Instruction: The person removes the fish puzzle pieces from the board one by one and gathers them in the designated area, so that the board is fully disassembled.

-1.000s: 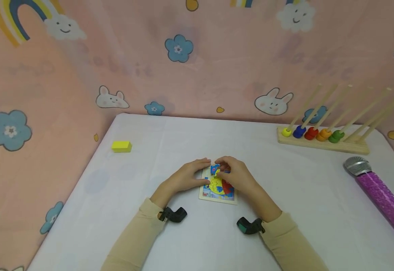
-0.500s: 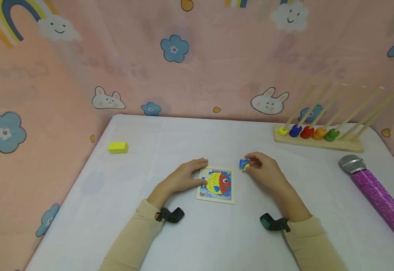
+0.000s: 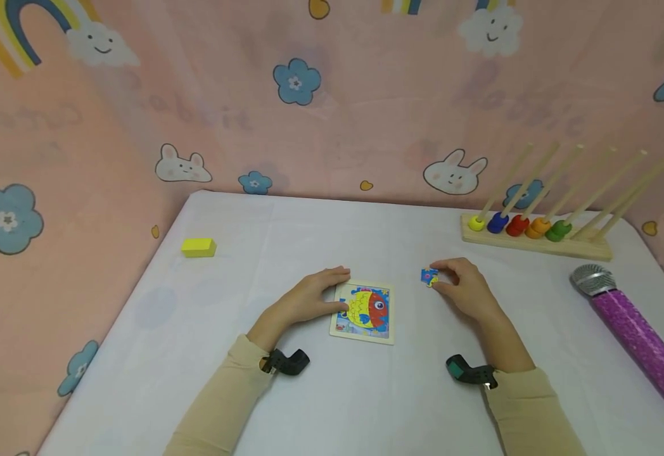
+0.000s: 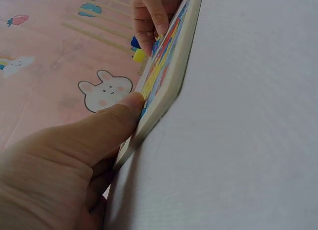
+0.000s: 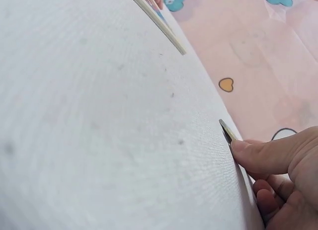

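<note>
Head view: we see the left hand (image 3: 312, 297) spread at the left side of the fish puzzle (image 3: 366, 310), mid-frame on the bench (image 3: 360, 399), thumb over its edge, we guess to stop it sliding. Right hand (image 3: 470, 294), right of centre, pinches a loose piece (image 3: 427, 277) by one side, probably keeping its print uncovered. The fish puzzle lies between both hands, apart from the right one.

Left wrist view: thumb on the fish puzzle, centre-left; other fingers mostly hidden.

Right wrist view: loose piece edge-on, lower right; fish puzzle top centre.
</note>
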`<state>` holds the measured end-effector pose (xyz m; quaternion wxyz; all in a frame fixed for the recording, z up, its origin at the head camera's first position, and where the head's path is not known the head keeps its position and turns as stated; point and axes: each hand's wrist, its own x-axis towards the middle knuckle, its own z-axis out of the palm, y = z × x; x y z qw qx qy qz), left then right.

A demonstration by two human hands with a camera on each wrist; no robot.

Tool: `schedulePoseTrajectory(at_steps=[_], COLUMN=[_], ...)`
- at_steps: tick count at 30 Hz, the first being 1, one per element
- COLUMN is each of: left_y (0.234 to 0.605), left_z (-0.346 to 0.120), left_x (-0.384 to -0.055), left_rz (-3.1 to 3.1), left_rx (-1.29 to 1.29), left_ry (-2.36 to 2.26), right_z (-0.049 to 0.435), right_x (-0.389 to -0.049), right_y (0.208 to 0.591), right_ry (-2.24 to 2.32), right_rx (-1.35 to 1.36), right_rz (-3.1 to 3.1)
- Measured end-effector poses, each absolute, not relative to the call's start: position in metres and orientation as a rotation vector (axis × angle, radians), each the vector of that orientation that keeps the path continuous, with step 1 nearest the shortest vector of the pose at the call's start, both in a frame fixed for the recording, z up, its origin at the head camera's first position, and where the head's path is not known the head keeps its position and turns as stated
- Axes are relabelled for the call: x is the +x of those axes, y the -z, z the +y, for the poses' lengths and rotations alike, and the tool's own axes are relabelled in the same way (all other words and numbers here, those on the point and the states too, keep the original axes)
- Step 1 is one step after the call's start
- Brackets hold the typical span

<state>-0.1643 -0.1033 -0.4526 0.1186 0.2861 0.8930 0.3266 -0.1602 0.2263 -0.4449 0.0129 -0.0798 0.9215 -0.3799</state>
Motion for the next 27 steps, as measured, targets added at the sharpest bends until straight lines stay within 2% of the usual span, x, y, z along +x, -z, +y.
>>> schedulePoseTrajectory(at_steps=[17, 27], left_y=[0.454, 0.454], left_z=[-0.105, -0.106], left_x=[-0.165, -0.166], left_rz=[2.608, 2.606], left_rx=[0.864, 0.856], left_ry=[-0.947, -0.934], right_z=[0.232, 0.218], right_x=[-0.160, -0.151], right_y=[0.446, 0.436], right_ry=[1.233, 1.181], right_rx=[-0.187, -0.169], right_rz=[2.791, 2.803])
